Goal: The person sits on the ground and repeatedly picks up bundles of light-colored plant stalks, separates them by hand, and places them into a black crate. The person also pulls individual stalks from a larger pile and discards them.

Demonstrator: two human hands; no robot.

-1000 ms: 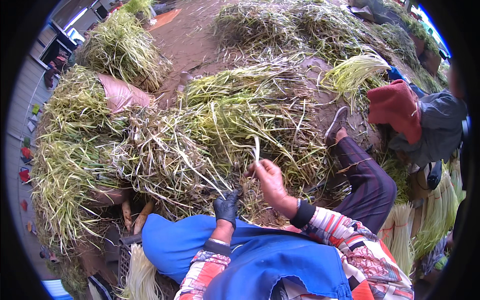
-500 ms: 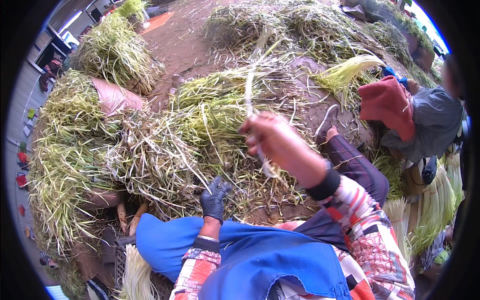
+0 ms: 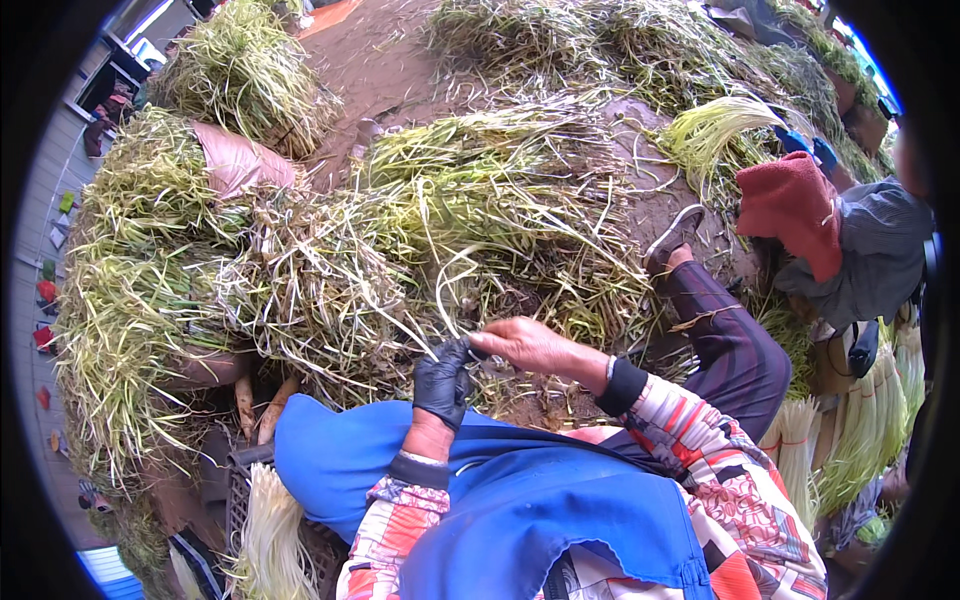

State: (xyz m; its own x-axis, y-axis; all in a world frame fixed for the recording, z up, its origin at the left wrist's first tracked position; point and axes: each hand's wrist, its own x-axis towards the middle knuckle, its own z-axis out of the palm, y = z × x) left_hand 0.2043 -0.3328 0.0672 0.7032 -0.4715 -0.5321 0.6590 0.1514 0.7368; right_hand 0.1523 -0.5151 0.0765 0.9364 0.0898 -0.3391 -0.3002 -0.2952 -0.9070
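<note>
Pink sheet (image 3: 240, 160) at left, co-worker (image 3: 885, 222) at right.
A red cloth (image 3: 797, 212) shows beside the co-worker's grey clothing (image 3: 868, 245). An orange sheet (image 3: 330, 17) lies on brown ground (image 3: 390, 65) at far left. Small red and green objects (image 3: 46, 291) sit along the left edge; a dark crate (image 3: 238, 490) stands near left.

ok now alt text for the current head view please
A person's black-gloved left hand and bare right hand meet beyond a blue cloth, a pale curved stalk rising beside them. Heaped green-yellow stalks lie ahead; another person is at right.
</note>
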